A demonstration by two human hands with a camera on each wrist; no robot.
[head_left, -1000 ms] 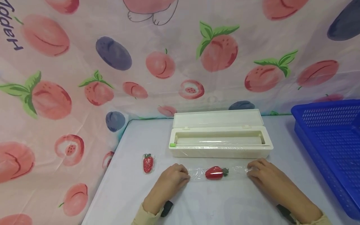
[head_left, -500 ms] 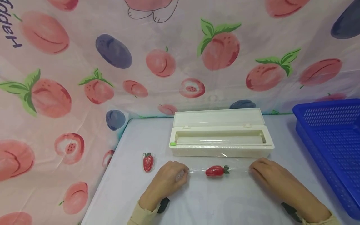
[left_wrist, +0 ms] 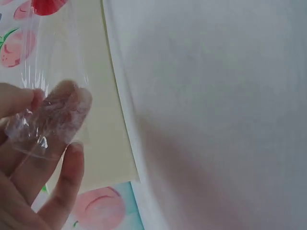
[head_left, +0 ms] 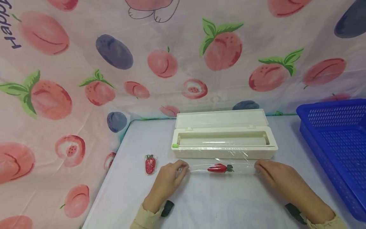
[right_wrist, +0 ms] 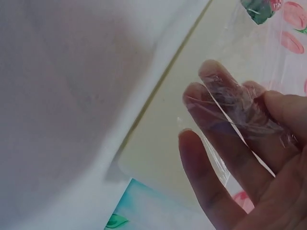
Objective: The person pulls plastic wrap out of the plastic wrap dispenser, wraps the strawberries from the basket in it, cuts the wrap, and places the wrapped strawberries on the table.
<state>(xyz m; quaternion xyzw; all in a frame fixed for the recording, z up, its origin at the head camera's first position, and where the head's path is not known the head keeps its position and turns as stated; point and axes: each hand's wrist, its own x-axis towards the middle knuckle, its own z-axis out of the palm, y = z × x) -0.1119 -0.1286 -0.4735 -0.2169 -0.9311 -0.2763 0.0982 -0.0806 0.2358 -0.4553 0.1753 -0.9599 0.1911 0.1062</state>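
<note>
Between the two hands stretches a strip of clear cling film (head_left: 197, 167), with a red strawberry (head_left: 218, 168) with green leaves lying in it. My left hand (head_left: 169, 176) pinches the bunched left end of the film; the left wrist view shows thumb and fingers (left_wrist: 67, 108) on the crumpled plastic. On the other side, my right hand (head_left: 278, 175) pinches the right end, and film clings over its fingers (right_wrist: 211, 103) in the right wrist view. Just beyond the strip stands a cream cling film dispenser (head_left: 223, 154), its lid up and a roll inside.
A second strawberry (head_left: 150, 164), wrapped in film, lies on the white table left of the dispenser. At the right stands a blue plastic basket (head_left: 314, 143). A fruit-printed cloth (head_left: 177, 41) hangs behind and along the left side.
Both hands have moved slightly away from me, toward the dispenser, and drawn a little further apart. The strawberry and film have gone with them, the strip now stretched closer to the dispenser's front.
</note>
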